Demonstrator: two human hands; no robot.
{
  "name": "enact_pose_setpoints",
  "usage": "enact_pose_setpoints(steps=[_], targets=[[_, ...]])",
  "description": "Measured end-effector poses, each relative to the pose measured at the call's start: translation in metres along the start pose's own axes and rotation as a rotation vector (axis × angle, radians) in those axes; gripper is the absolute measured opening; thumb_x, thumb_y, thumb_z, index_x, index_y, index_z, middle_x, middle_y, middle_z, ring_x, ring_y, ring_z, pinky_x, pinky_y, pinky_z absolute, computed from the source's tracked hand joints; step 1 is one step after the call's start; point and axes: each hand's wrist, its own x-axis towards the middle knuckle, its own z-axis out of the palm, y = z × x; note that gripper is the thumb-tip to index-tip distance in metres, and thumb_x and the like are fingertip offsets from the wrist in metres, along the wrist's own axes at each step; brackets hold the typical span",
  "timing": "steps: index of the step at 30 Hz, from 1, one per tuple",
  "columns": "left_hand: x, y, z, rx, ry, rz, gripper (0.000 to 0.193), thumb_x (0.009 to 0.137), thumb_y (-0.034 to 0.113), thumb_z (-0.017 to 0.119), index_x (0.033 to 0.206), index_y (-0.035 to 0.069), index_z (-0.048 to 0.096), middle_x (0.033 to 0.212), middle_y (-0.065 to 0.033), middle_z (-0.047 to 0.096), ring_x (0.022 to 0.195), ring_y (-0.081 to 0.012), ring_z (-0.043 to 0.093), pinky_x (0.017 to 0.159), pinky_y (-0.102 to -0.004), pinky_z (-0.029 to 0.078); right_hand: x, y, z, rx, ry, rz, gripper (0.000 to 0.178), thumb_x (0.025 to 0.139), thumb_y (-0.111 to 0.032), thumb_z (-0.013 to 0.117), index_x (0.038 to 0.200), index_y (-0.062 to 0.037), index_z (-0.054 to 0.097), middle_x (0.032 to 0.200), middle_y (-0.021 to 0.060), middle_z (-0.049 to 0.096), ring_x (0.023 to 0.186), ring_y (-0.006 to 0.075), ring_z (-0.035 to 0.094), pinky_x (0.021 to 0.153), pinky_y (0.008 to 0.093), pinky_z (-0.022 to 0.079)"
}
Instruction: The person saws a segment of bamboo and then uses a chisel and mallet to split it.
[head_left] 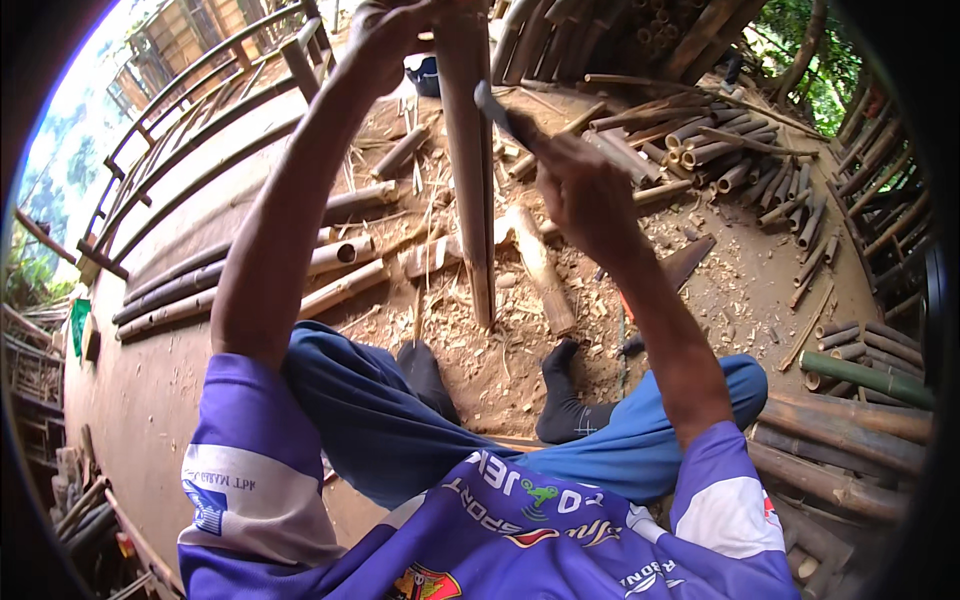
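My left hand (385,35) grips the top of a long split bamboo slat (468,170) that stands upright, its lower end resting on the wood-chip-covered floor between my feet. My right hand (585,195) is closed around the handle of a knife (497,108), whose blade lies against the right edge of the slat near its upper part. My legs in blue trousers and dark socks stretch out below, on either side of the slat's foot.
Short cut bamboo pieces (730,160) lie piled at the back right. Long bamboo poles (250,275) lie on the floor at left, more poles (840,440) at right. A wooden block (540,270) lies beside the slat. A railing (200,90) runs along the left edge.
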Motion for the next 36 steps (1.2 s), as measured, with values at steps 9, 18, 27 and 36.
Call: enact_pose_setpoints(steps=[9,18,27,36], targets=[[0.004,-0.042,-0.082,-0.042,0.137,-0.148,0.025,0.097,0.024,0.064,0.116,0.009,0.061,0.109,-0.0084,0.068,0.089,-0.0202,0.068,0.073,-0.0333,0.056,-0.07,0.003,0.152,-0.024,-0.077,-0.131,0.049,0.097,-0.007,0.053,0.146,-0.0122,0.052,0.08,0.0155,0.07,0.059,0.024,0.067,0.051,0.0344,0.059],[-0.007,-0.095,-0.16,0.031,0.232,-0.381,0.034,0.102,0.042,0.052,0.115,0.013,0.065,0.1,-0.0053,0.066,0.086,-0.0195,0.066,0.079,-0.0356,0.055,-0.203,0.017,0.224,-0.115,-0.389,-0.147,0.056,0.096,-0.004,0.049,0.152,-0.0119,0.044,0.085,0.0098,0.067,0.071,0.0186,0.064,0.055,0.0346,0.052],[-0.053,-0.129,-0.239,-0.002,0.508,-0.384,0.04,0.092,0.036,0.073,0.12,0.011,0.063,0.105,-0.0089,0.066,0.093,-0.0214,0.067,0.075,-0.0378,0.061,-0.23,0.026,0.194,-0.181,-0.874,-0.182,0.054,0.093,-0.003,0.051,0.147,-0.0072,0.046,0.095,0.0115,0.067,0.093,0.0247,0.068,0.075,0.0444,0.055],[-0.089,-0.065,-0.234,0.223,0.652,-0.224,0.064,0.081,0.019,0.084,0.135,0.012,0.05,0.098,-0.0071,0.064,0.085,-0.0171,0.062,0.064,-0.0281,0.055,-0.149,0.055,0.071,0.004,-0.71,0.142,0.044,0.088,0.005,0.04,0.129,-0.0031,0.052,0.082,0.0134,0.065,0.054,0.0153,0.057,0.038,0.0295,0.047]])
